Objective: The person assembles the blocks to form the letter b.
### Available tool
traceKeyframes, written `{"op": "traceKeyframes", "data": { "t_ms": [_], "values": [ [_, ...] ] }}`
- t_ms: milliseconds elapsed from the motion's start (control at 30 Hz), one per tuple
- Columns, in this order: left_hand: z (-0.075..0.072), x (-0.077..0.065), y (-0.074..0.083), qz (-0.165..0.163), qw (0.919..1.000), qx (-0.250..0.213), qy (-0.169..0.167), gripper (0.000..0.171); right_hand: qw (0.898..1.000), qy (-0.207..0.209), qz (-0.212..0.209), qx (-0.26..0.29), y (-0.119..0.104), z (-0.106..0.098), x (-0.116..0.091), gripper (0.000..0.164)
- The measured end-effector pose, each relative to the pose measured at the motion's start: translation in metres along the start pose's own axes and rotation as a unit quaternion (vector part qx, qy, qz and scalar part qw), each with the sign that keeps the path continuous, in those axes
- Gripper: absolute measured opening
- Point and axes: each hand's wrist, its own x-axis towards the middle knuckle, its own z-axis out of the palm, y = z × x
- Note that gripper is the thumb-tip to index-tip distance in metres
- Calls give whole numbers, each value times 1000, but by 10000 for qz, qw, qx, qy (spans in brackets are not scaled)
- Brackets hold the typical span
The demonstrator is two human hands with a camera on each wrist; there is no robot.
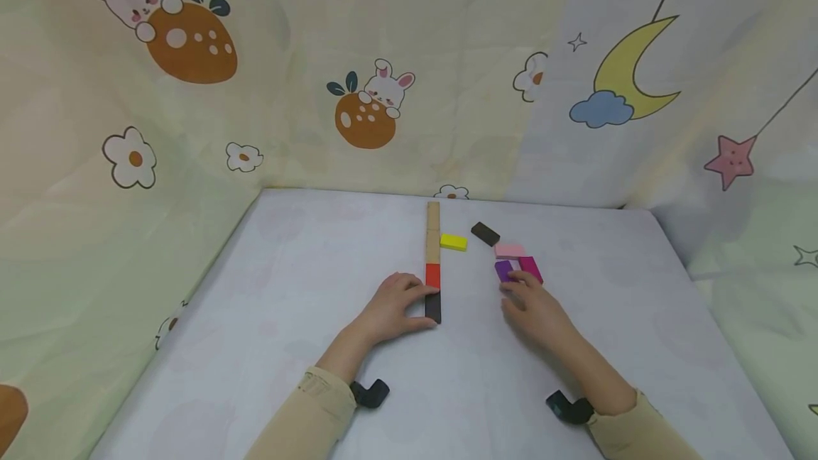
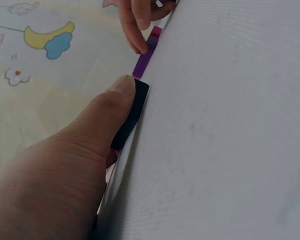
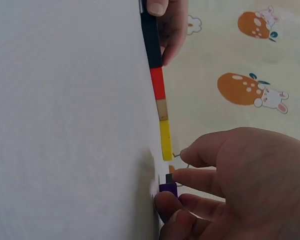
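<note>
My left hand [image 1: 396, 307] pinches a black block [image 1: 433, 308], thumb at its near end and a fingertip by the seam with a red block [image 1: 433, 275]. Beyond the red, tan blocks [image 1: 433, 240] carry the straight row toward the back. In the left wrist view the thumb presses the black block's end [image 2: 134, 112]. On the right, my right hand [image 1: 537, 311] touches a purple block [image 1: 503, 271] with its fingertips, the thumb side apart from it. From the right wrist, the purple block [image 3: 168, 189] shows beside the fingers, which partly hide it.
A yellow block [image 1: 454, 242] lies against the right side of the row. A dark brown block [image 1: 486, 233] sits at an angle farther back. Pink [image 1: 510, 252] and magenta [image 1: 532, 270] blocks lie close around the purple one. Printed cloth walls [image 1: 447, 162] border the white table [image 1: 287, 254].
</note>
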Motion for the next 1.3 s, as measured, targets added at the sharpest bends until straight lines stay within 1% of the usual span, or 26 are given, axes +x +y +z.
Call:
{"op": "traceKeyframes", "data": {
  "t_ms": [67,167,233,333,433,567,667,733,900,967,1167,1300],
  "values": [
    [0,0,0,-8,10000,1,-4,61,9999,80,13,72,0,2,0,41],
    [1,1,0,-11,10000,24,-10,61,9995,205,144,214,1,3,0,48],
    [1,1,0,-11,10000,24,-20,61,9990,242,257,287,3,3,1,52],
    [1,0,-1,21,10000,39,-2,61,9989,224,281,303,6,3,2,56],
    [0,1,-1,50,10000,51,30,61,9993,129,275,209,6,3,4,55],
    [0,1,-1,78,9999,46,46,61,9997,-3,235,57,5,3,5,49],
    [0,1,-1,86,10000,39,31,61,9997,-56,226,79,5,3,5,47],
    [0,0,-1,89,9999,45,32,60,9997,1,219,138,5,3,6,48],
    [0,1,-1,82,9999,59,45,60,9987,148,431,230,3,2,12,57],
    [0,1,-1,51,10000,61,22,60,9981,120,571,191,3,2,16,59],
    [1,1,-2,52,10000,-3,-6,61,9975,18,705,-10,1,3,24,55],
    [2,1,-3,94,9999,31,33,61,9967,11,806,-27,0,4,27,54]
  ]
}}
